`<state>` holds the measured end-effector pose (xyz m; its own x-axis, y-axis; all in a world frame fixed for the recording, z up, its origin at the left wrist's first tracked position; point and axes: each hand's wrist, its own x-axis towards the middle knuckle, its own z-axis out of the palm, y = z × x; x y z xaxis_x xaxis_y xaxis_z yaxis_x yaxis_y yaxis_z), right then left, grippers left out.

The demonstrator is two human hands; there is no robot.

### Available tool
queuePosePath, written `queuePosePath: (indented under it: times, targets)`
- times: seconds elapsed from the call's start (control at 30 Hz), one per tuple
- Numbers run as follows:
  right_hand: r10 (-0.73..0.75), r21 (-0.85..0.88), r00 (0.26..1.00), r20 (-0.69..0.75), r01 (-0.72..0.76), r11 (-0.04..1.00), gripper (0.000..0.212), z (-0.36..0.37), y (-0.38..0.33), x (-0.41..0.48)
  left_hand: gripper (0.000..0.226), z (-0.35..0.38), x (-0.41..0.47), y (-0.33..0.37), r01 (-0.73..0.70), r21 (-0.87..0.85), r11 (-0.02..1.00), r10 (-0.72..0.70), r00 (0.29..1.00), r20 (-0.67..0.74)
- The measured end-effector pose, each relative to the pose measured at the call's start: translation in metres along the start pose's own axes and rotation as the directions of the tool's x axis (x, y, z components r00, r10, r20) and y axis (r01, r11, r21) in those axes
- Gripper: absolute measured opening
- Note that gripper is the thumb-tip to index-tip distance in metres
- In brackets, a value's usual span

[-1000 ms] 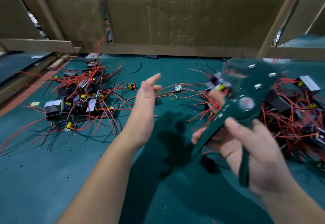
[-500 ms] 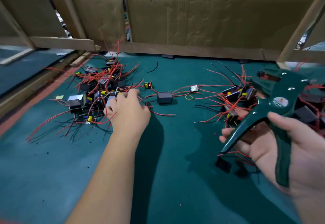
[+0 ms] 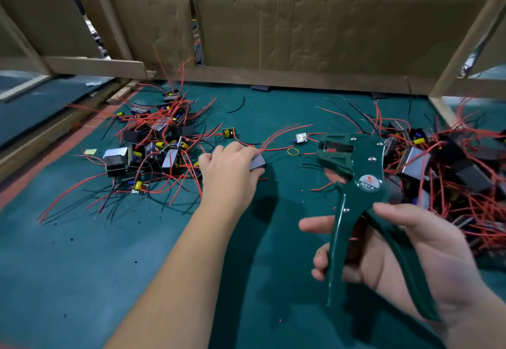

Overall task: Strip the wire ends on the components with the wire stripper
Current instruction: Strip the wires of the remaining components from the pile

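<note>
Reaching centre-frame, the left hand (image 3: 228, 169) curls its grip round a small grey box-shaped component (image 3: 258, 161) on the teal table (image 3: 82, 266); lower right, the right hand (image 3: 416, 255) clasps the green metal wire stripper (image 3: 364, 173) before cardboard walls (image 3: 301, 19).

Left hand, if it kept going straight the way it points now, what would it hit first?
The left hand grips a grey component; straight beyond lie its red wires, then seemingly bare green mat, though depth is unclear.

It looked like a small workshop. A green table (image 3: 82, 266) had cardboard sheets (image 3: 315, 19) on wooden strips (image 3: 95, 65) around it, and little wired parts (image 3: 153, 143) lay on it in piles.
</note>
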<state>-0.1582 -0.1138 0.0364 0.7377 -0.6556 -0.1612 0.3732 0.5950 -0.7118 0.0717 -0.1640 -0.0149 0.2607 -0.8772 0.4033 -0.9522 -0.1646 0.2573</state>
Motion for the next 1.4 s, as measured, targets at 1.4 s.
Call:
queuePosePath:
  times: [1.4]
  targets:
    - [-0.058, 0.038, 0.997, -0.043, 0.060, 0.998, 0.085, -0.008, 0.009, 0.011, 0.024, -0.038, -0.017, 0.048, 0.316, -0.942, 0.113, -0.001, 0.948, 0.318]
